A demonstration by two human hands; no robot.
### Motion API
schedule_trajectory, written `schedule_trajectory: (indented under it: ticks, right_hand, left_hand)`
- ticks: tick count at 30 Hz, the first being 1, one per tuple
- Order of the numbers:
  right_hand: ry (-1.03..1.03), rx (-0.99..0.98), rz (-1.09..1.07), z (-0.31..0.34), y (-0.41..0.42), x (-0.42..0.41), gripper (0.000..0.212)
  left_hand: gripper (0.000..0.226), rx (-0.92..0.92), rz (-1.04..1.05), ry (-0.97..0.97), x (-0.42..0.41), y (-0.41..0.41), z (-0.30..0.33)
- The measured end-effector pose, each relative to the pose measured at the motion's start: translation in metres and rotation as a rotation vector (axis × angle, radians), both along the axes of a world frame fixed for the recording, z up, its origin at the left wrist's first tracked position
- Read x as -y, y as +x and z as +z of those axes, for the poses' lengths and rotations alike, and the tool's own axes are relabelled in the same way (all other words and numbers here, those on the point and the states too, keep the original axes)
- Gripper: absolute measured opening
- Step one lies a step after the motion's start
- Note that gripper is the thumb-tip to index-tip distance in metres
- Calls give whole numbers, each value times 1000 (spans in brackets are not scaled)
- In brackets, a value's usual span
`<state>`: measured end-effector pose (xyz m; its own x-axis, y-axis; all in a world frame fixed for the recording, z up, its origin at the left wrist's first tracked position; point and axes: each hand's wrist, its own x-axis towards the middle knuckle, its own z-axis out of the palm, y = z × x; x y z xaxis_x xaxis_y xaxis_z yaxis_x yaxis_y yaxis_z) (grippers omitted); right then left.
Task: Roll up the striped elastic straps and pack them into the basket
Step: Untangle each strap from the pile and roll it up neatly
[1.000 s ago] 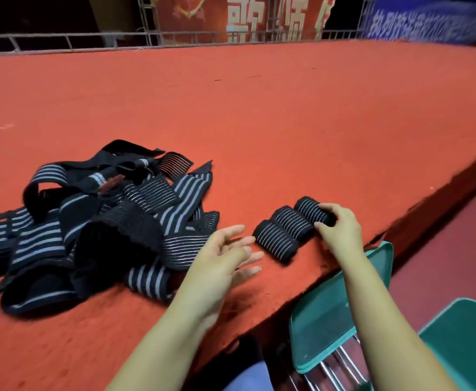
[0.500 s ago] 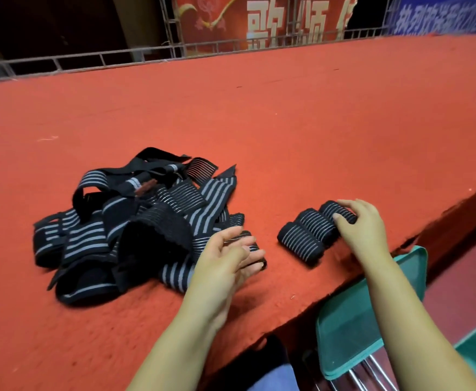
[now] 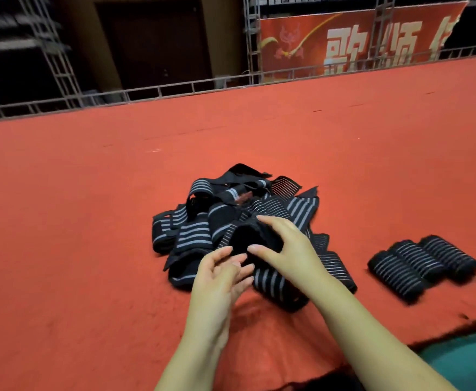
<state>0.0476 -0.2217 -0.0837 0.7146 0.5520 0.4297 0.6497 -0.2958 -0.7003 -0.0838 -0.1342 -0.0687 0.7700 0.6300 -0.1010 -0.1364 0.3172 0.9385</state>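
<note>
Now both hands are over the tangled heap of black elastic straps with grey stripes (image 3: pixel 231 221), which lies mid-carpet on the red felt-covered platform (image 3: pixel 90 221), so by my reading this is the pick-the-next-strap step. Leftmost in the action, the left hand (image 3: pixel 220 280) comes in low at the near edge of the heap, fingers spread and only loosely bent, tips just at the fabric, gripping nothing that I can make out. Beside it, the right hand (image 3: pixel 284 244) reaches across the top of the pile, thumb and forefinger spread wide around a dark fold of strap, touching it but not yet closed on it. Next up, I'd say: pinch one strap end, draw it clear of the tangle, then roll it tight. Over to the right, well apart from the heap, three finished black striped rolls (image 3: pixel 423 266) lie side by side, touching. As for containers, no basket shows anywhere; only a teal surface (image 3: pixel 468 359) peeks in below the platform edge, and nothing is visibly in it.
</note>
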Motion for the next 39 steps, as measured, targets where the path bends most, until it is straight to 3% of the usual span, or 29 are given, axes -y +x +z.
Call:
schedule_trajectory:
  ticks: [4,7,12,18,24,27,33,39]
  right_hand:
    - [131,56,-145,6,-3,-18,16]
    - [224,19,-132,19,-11,-22,8]
    - [344,-95,40,55,-37,-21,16]
    - [532,-348,235,88,-61,-17,10]
    - [559,-743,359,78,-73,-26,13]
    - [556,-772,367,66,-79,-33,22]
    - [528,-782,349,36,-100,-37,18]
    - [404,-770,294,8,-109,-22,25]
  left_hand:
    - [30,-8,31,-16,-21,-21,-2]
    - [30,16,14,-85,-30,-28,1]
    - [34,35,-98,-192,-32,-28,10]
    - [62,131,-65,-147,-43,-31,26]
    - [28,189,-24,11,-59,-44,27]
    - [27,161,37,-18,-64,-49,21]
    - [28,128,105,-112,-73,-56,10]
    - [34,41,188,14,-84,-85,-8]
